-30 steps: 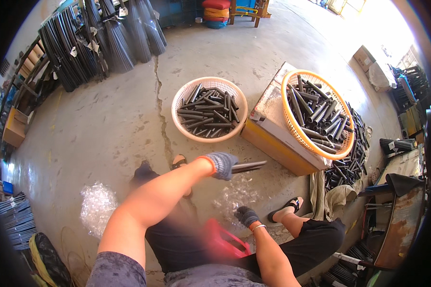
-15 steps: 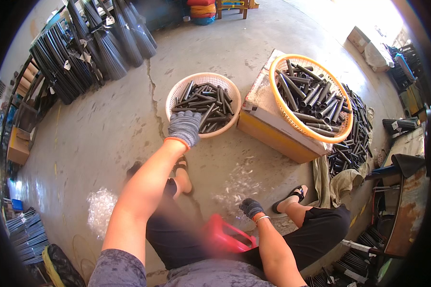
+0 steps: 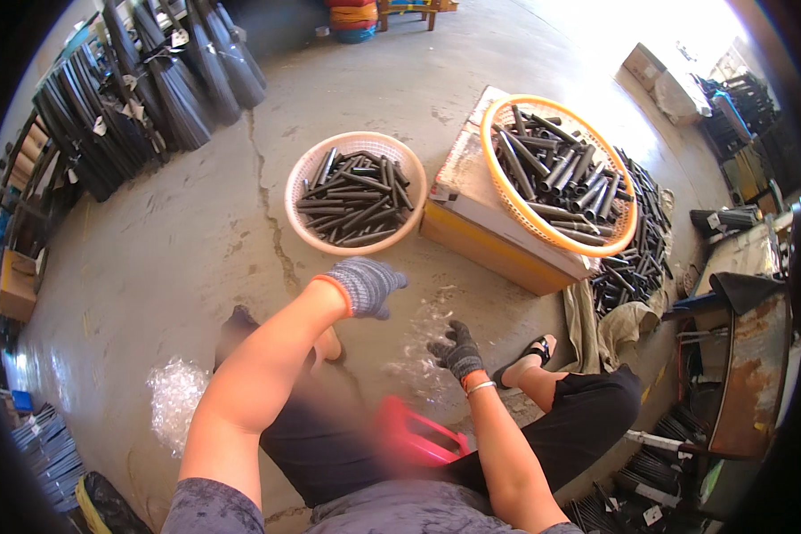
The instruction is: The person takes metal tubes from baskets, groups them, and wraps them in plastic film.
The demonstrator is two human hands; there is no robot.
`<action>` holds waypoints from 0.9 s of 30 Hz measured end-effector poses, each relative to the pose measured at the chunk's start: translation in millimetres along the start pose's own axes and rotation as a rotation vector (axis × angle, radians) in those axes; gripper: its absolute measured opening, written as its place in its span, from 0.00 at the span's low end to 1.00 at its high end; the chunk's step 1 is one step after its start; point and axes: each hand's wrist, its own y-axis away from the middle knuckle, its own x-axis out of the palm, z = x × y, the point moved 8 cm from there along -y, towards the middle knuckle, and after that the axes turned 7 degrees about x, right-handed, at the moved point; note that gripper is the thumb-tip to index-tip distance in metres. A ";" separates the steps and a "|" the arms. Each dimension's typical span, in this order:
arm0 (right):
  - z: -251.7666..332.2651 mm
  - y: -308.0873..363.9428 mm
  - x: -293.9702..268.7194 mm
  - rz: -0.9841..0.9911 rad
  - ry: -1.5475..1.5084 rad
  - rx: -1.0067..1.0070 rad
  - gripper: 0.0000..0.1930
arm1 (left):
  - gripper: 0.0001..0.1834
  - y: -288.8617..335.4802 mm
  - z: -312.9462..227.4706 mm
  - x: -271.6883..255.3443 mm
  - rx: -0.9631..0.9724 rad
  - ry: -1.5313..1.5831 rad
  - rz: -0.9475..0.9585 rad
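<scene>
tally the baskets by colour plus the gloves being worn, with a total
Pale pink basket: 1
Orange basket: 1
Worn gloves: 2
Total: 4

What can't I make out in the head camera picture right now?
Head view, left hand: palm hidden by the hand's own back.
Head view, pale basket: black tubes on top cover any beneath.
Head view, tube pile: partly hidden by the orange basket.
Head view, red plastic item: smeared by haze, full shape unclear.
</scene>
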 end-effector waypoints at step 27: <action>239.7 101.4 -157.3 0.360 0.442 -0.333 0.16 | 0.34 -37.3 -20.9 -16.7 0.023 -0.091 0.049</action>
